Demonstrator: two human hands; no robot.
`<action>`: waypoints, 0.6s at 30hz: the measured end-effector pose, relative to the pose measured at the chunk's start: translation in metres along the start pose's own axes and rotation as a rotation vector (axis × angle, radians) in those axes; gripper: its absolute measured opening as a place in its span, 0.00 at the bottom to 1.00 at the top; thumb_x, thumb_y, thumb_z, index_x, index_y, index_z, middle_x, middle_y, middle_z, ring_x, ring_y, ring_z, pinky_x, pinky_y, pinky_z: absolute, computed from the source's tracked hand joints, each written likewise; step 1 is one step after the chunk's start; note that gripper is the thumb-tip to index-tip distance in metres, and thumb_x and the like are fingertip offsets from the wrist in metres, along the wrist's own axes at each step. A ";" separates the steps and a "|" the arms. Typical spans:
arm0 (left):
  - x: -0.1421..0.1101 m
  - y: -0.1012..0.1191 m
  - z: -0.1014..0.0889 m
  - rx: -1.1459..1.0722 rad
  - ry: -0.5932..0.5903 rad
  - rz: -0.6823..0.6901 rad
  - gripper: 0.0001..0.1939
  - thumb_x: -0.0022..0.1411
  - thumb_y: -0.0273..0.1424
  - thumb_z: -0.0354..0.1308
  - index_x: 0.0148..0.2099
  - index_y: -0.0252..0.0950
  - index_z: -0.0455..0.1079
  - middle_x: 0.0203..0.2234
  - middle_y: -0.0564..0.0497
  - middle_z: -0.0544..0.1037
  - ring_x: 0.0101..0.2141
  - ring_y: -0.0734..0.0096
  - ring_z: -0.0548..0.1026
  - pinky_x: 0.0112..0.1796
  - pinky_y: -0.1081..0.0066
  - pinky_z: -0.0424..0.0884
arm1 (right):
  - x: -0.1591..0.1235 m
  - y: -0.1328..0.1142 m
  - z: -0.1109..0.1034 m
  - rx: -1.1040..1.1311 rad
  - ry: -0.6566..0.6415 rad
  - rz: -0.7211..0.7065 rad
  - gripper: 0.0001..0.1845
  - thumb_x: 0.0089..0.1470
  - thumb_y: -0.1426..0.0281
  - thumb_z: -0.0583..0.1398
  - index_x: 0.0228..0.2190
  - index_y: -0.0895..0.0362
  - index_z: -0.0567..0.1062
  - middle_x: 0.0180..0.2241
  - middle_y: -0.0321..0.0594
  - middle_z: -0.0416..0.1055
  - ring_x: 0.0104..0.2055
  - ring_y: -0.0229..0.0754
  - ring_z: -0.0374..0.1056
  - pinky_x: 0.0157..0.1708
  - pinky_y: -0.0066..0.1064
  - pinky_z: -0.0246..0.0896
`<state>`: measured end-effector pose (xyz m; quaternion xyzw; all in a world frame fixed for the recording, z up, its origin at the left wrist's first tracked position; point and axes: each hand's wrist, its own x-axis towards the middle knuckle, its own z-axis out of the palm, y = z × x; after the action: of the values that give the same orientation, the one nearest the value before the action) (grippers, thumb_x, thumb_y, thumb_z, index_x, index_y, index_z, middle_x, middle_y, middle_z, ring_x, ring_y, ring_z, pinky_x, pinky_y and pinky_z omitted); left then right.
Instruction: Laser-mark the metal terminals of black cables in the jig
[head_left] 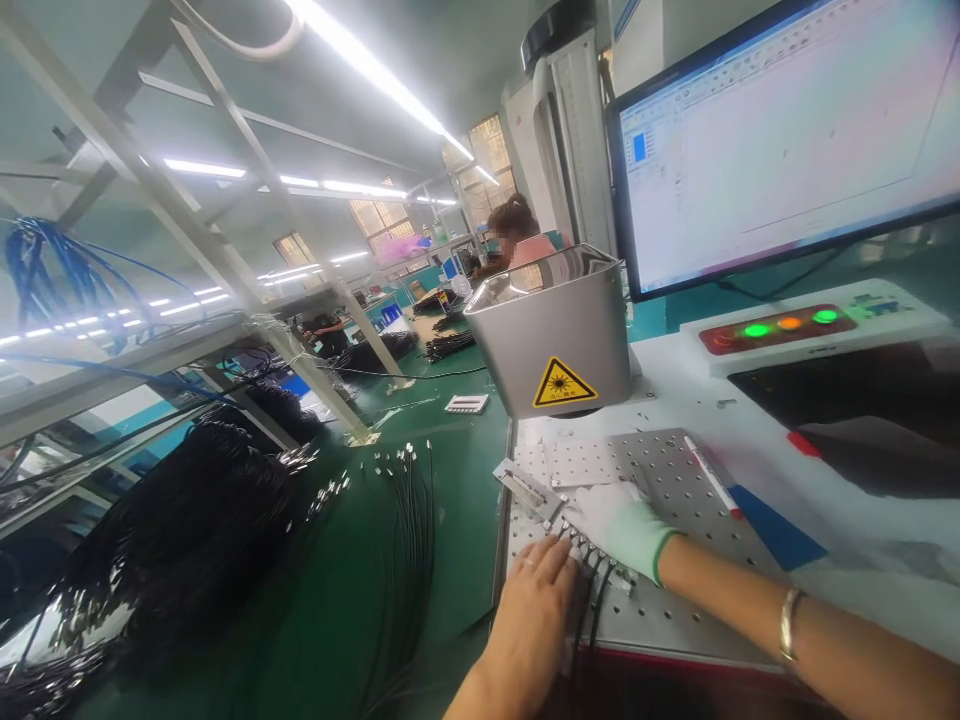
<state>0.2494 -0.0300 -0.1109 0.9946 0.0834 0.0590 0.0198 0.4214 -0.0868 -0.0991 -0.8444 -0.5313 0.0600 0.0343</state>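
Note:
Several black cables (598,600) with small metal connectors run in a row onto a metal fixture (529,490) on the perforated plate. My bare left hand (536,590) has its fingers bent over the near side of this row, closed on the cables by the connectors. My right hand (619,525), in a white glove with a green cuff, is on the far side of the same connectors. Its fingers look drawn together, but the tips are blurred and what they grip is hidden. Under both hands lies the perforated metal plate (667,465).
A grey laser head (555,340) with a yellow warning sign hangs just beyond the plate. A red-capped marker (712,478) and a blue sheet (776,525) lie right. Loose cables (412,530) and a big cable heap (187,520) occupy the green bench. Behind sits another person (525,240).

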 end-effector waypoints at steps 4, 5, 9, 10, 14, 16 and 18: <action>0.001 0.003 0.015 0.094 -0.036 0.053 0.18 0.68 0.31 0.47 0.56 0.34 0.66 0.58 0.47 0.66 0.58 0.62 0.64 0.58 0.62 0.61 | 0.002 0.001 0.003 0.011 -0.016 0.000 0.23 0.61 0.60 0.48 0.38 0.60 0.78 0.36 0.51 0.76 0.39 0.51 0.73 0.36 0.39 0.65; 0.002 0.004 0.017 0.113 -0.035 0.059 0.18 0.68 0.31 0.47 0.56 0.33 0.66 0.58 0.46 0.66 0.58 0.62 0.64 0.58 0.63 0.61 | 0.003 0.001 0.004 0.015 -0.020 -0.003 0.23 0.61 0.60 0.48 0.38 0.60 0.78 0.36 0.51 0.76 0.40 0.51 0.73 0.37 0.39 0.65; 0.003 0.009 0.015 0.111 -0.047 0.066 0.19 0.66 0.26 0.46 0.58 0.27 0.63 0.60 0.39 0.62 0.60 0.58 0.60 0.59 0.61 0.59 | 0.005 0.001 0.005 0.023 -0.038 -0.017 0.22 0.61 0.62 0.48 0.39 0.61 0.77 0.37 0.54 0.76 0.42 0.51 0.72 0.39 0.40 0.64; 0.003 0.009 0.012 0.069 -0.057 0.062 0.20 0.65 0.24 0.46 0.58 0.27 0.64 0.60 0.39 0.62 0.60 0.58 0.60 0.60 0.61 0.59 | 0.004 0.001 0.004 0.022 -0.042 -0.021 0.22 0.61 0.63 0.48 0.39 0.62 0.77 0.37 0.55 0.76 0.42 0.51 0.73 0.39 0.40 0.64; 0.007 0.006 -0.005 -0.230 -0.002 -0.051 0.22 0.58 0.18 0.46 0.52 0.33 0.69 0.54 0.45 0.70 0.55 0.67 0.67 0.56 0.68 0.63 | -0.004 -0.003 -0.003 0.014 -0.025 -0.040 0.18 0.60 0.67 0.50 0.37 0.59 0.78 0.36 0.51 0.76 0.40 0.49 0.73 0.37 0.37 0.64; 0.012 -0.002 -0.014 -0.299 0.129 -0.229 0.24 0.56 0.16 0.45 0.51 0.33 0.69 0.51 0.45 0.73 0.51 0.69 0.70 0.54 0.69 0.65 | -0.006 -0.004 -0.005 0.011 0.007 -0.039 0.19 0.61 0.64 0.50 0.39 0.58 0.77 0.37 0.50 0.76 0.41 0.49 0.73 0.37 0.38 0.64; 0.019 -0.014 -0.023 -0.265 0.238 -0.439 0.22 0.58 0.17 0.43 0.52 0.31 0.68 0.48 0.42 0.73 0.50 0.67 0.70 0.53 0.66 0.65 | -0.006 -0.003 -0.003 0.011 0.028 -0.028 0.20 0.61 0.62 0.49 0.40 0.59 0.77 0.38 0.50 0.76 0.42 0.50 0.73 0.38 0.39 0.63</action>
<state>0.2633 -0.0124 -0.0871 0.9275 0.2904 0.1800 0.1520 0.4163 -0.0912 -0.0950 -0.8374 -0.5422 0.0505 0.0473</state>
